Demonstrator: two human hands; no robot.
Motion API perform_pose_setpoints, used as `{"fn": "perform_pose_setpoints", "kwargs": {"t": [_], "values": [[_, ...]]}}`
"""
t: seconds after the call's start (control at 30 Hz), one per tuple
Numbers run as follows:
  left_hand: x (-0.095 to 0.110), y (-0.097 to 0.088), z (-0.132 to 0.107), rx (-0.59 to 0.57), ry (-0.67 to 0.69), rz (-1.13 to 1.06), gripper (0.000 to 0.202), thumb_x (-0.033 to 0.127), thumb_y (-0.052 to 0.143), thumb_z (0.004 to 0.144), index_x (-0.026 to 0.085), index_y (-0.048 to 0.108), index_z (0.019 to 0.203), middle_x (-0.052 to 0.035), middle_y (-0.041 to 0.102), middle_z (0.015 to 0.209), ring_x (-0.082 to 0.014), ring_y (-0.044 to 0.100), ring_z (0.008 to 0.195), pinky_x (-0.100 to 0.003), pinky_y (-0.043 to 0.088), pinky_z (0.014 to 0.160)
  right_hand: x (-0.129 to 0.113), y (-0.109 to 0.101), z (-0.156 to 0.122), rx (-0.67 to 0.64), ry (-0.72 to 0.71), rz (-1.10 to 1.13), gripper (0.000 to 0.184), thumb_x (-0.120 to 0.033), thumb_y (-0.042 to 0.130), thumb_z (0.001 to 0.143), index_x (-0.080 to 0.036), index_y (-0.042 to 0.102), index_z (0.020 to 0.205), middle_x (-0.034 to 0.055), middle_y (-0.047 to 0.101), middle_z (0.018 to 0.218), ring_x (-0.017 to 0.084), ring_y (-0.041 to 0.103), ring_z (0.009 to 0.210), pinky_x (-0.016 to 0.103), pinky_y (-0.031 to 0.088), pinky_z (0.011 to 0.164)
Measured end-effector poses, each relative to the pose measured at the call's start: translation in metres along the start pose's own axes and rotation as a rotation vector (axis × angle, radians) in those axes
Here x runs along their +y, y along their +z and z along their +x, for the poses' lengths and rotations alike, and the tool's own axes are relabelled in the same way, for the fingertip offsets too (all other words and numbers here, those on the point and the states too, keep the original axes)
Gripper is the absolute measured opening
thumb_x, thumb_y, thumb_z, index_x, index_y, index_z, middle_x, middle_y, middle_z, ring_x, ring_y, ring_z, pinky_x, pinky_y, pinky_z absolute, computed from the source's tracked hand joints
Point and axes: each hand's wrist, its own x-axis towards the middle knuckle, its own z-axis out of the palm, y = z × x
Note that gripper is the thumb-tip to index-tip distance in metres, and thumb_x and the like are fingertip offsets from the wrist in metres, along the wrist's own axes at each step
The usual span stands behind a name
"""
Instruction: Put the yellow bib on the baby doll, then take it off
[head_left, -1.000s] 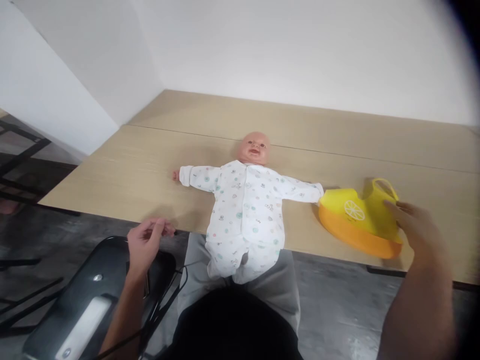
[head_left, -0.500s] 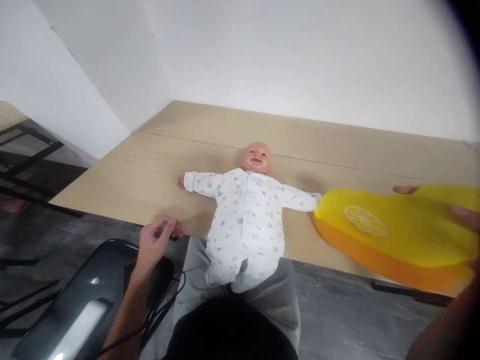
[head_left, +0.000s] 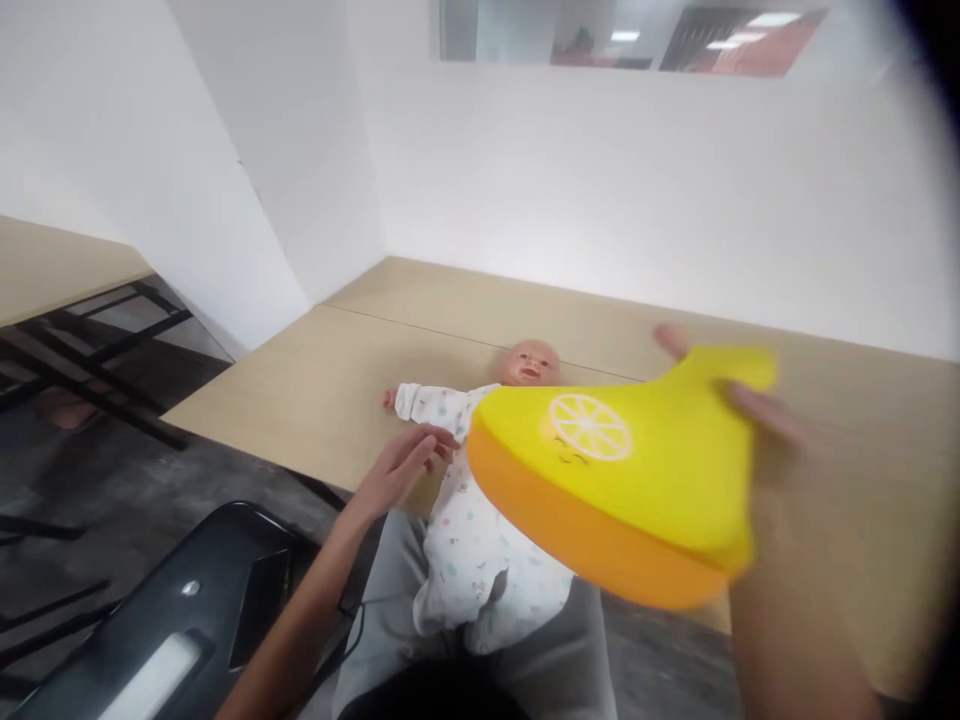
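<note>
Left fingers [head_left: 438, 439] in loose curl near bib [head_left: 667, 490]

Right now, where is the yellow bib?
In the head view, the yellow bib is right of centre, held by the right hand; it hides part of the doll, with the left hand near its left edge.

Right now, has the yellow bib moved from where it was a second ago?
Yes, left: along the table, the yellow bib went from beside the doll to partly hiding it in view.
</note>
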Motion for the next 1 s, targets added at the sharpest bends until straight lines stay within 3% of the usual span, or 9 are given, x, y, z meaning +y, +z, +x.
{"fn": "perform_pose_setpoints", "kwargs": {"t": [0.1,0.2,0.3,0.53,0.73,0.9,1.0], "values": [[-0.009,0.01,0.01,-0.024,-0.073,-0.045,0.049,0.061,0.049,0.1,0.019,0.072,0.114,-0.0104,0.075,0.113,-0.0214,0.07,0.097,-0.029,0.053,0.078,0.028,0.03,0.01,-0.139,0.137,0.197,0.064,-0.048,0.081,0.074,-0.02,0.071,0.13,0.0115,0.062,0.143,0.028,0.071,0.11,0.033,0.063,0.085],[-0.016,0.019,0.015,-0.016,-0.11,-0.092,0.053,0.064,0.051,0.098,0.018,0.072,0.113,-0.0105,0.074,0.109,-0.0201,0.068,0.091,-0.03,0.052,0.076,0.064,0.041,0.004,-0.248,0.145,0.061,0.061,-0.051,0.079,0.081,-0.023,0.068,0.134,0.0084,0.057,0.149,0.027,0.066,0.123,0.032,0.062,0.094],[-0.022,0.022,0.02,0.0,-0.118,-0.123,0.048,0.061,0.05,0.1,0.019,0.072,0.11,-0.0084,0.073,0.102,-0.0181,0.065,0.086,-0.03,0.05,0.076,0.08,0.038,-0.005,-0.292,0.137,-0.049,0.065,-0.054,0.076,0.086,-0.025,0.063,0.142,0.0082,0.055,0.151,0.027,0.06,0.134,0.034,0.059,0.105],[-0.013,0.024,0.048,0.043,-0.14,-0.109,0.043,0.056,0.051,0.098,0.021,0.075,0.105,-0.0079,0.073,0.109,-0.0209,0.064,0.092,-0.031,0.05,0.077,0.083,0.025,-0.002,-0.283,0.101,-0.069,0.054,-0.05,0.073,0.091,-0.034,0.062,0.142,-0.0006,0.047,0.159,0.019,0.062,0.13,0.019,0.061,0.096],[0.006,0.032,0.072,0.101,-0.159,-0.026,0.043,0.057,0.056,0.095,0.018,0.073,0.1,-0.005,0.07,0.099,-0.0187,0.062,0.086,-0.029,0.047,0.072,0.079,0.038,-0.002,-0.329,0.042,-0.013,0.044,-0.047,0.073,0.092,-0.033,0.068,0.133,-0.0018,0.047,0.159,0.018,0.062,0.131,0.017,0.06,0.096],[0.011,0.037,0.083,-0.107,-0.035,0.009,0.041,0.056,0.06,0.094,0.018,0.071,0.102,-0.003,0.07,0.095,-0.0167,0.061,0.083,-0.027,0.044,0.07,0.068,0.05,-0.001,-0.319,0.012,0.018,0.046,-0.048,0.074,0.091,-0.028,0.068,0.132,0.005,0.052,0.155,0.022,0.063,0.129,0.021,0.061,0.095],[0.013,0.035,0.082,-0.136,0.056,0.055,0.037,0.054,0.06,0.096,0.019,0.07,0.102,-0.0032,0.07,0.097,-0.0172,0.061,0.086,-0.027,0.046,0.073,0.065,0.052,0.0,-0.326,-0.015,0.038,0.045,-0.047,0.074,0.091,-0.028,0.068,0.131,0.0065,0.054,0.153,0.023,0.063,0.129,0.024,0.061,0.095]]}}
